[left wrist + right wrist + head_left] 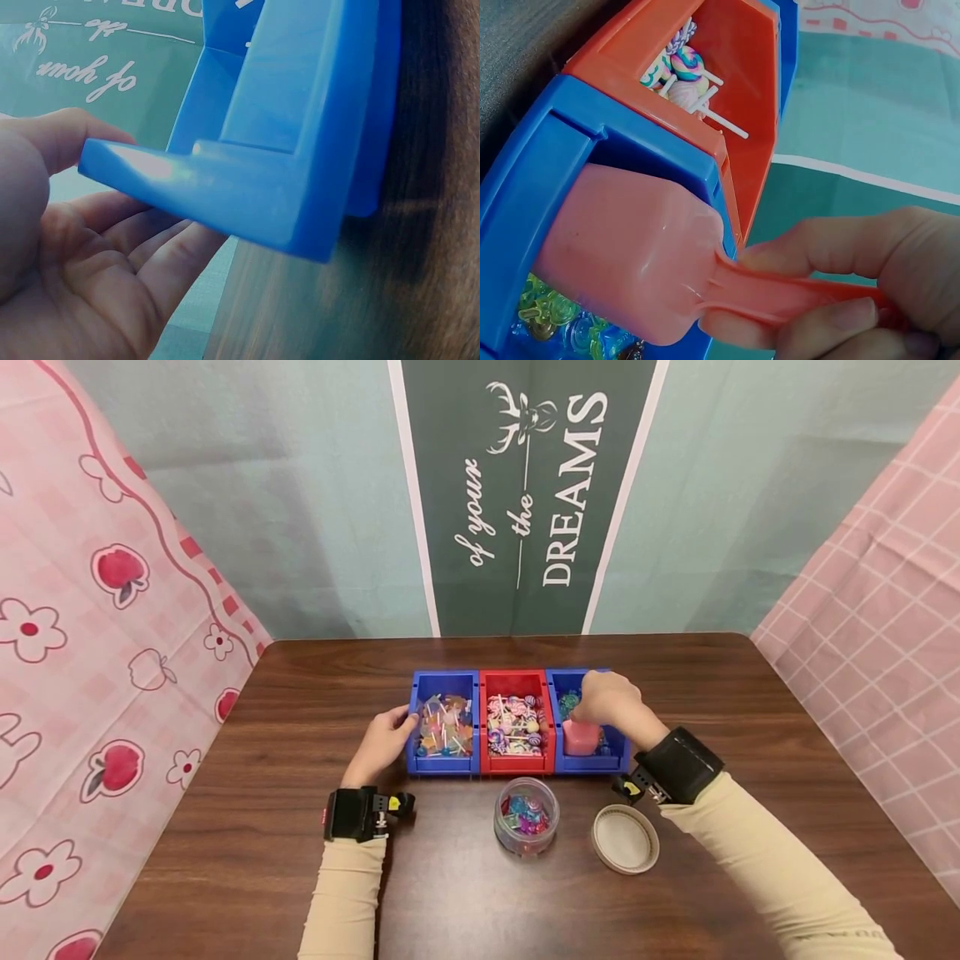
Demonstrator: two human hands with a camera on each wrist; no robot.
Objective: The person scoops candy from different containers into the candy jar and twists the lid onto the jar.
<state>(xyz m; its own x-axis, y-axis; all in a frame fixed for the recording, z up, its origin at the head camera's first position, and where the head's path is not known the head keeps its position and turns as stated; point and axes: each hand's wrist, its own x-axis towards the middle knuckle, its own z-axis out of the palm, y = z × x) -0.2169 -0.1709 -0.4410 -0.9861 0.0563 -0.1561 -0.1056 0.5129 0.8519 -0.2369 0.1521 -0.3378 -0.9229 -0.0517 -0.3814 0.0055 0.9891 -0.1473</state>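
Note:
My right hand grips the handle of a pink scoop, whose bowl is down inside the right blue bin. Small clear green and blue pieces lie in that bin beside the scoop. At the far side of the row, my left hand holds the side wall of the left blue bin, thumb on the rim and fingers outside. Small lollipops and candy-like pieces fill that bin. Between the two stands a red bin of striped mini lollipops.
In front of the red bin stands a clear round jar, uncovered, with colourful translucent pieces inside. A round lid lies to its right on the brown wooden table. Cloth backdrops hang behind and on both sides.

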